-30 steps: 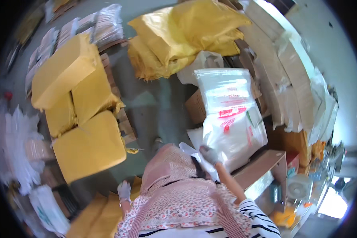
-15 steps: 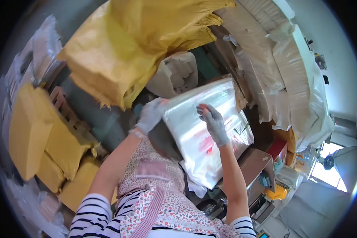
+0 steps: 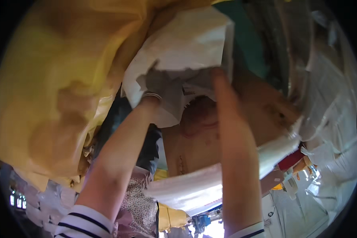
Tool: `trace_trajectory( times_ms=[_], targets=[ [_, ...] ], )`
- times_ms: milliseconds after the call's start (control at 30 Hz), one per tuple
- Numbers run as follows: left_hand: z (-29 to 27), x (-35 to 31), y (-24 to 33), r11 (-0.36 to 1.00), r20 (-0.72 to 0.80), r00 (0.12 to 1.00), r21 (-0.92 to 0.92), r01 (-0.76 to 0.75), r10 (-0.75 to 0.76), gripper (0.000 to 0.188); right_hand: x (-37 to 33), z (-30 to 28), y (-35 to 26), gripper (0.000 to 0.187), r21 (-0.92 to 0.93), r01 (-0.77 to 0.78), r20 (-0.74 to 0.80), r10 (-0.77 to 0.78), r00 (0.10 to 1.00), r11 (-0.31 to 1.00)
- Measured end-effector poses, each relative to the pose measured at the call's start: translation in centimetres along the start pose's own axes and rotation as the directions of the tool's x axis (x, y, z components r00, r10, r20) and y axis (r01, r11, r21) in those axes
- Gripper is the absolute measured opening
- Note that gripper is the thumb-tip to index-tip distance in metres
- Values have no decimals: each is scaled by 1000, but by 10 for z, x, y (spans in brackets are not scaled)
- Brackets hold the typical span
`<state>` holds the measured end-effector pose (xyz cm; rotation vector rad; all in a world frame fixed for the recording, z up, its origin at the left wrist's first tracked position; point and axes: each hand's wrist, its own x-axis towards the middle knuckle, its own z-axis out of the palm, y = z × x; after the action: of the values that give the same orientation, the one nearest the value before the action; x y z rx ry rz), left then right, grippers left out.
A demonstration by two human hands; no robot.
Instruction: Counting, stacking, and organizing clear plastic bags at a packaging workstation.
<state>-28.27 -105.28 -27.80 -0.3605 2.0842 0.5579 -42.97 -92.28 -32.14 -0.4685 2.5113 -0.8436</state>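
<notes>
A large white sack [image 3: 186, 35] with a gaping mouth stands in front of me. Both of my arms reach forward to it. At the left side of its mouth is my left hand [image 3: 159, 82], in a grey-looking glove, against a crumpled fold of the sack; one digit sticks up, the other fingers are blurred. My right hand [image 3: 204, 77], also gloved, is at the right part of the mouth, its fingers dim and mostly hidden. Below my hands, a stack of clear plastic bags [image 3: 190, 192] lies along the near edge of a brown cardboard box [image 3: 198, 152].
A big yellow sack [image 3: 63, 91] bulges close on my left. Plastic-wrapped goods [image 3: 325, 99] rise on the right. Behind the white sack is a dark green surface [image 3: 246, 39]. A red object [image 3: 289, 158] shows at the lower right.
I have leaned down and forward, so the white sack now looms near. My hands have left the stack of clear plastic bags and moved to the sack's mouth.
</notes>
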Motion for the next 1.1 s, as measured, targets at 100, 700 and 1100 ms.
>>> trace_trajectory(
  times_ms=[100, 700, 1100],
  targets=[
    [63, 11, -51, 658, -318, 945, -728, -190, -79, 52, 77, 53, 78, 54, -137, -65, 101, 79, 992, 988],
    [74, 1, -61, 973, -176, 984, -223, -54, 14, 52, 112, 36, 94, 60, -47, 47, 235, -35, 971, 998],
    [37, -45, -115, 979, -47, 998, 199, 46, -37, 52, -41, 44, 1, 62, 156, -114, 431, 36, 901, 981]
  ],
)
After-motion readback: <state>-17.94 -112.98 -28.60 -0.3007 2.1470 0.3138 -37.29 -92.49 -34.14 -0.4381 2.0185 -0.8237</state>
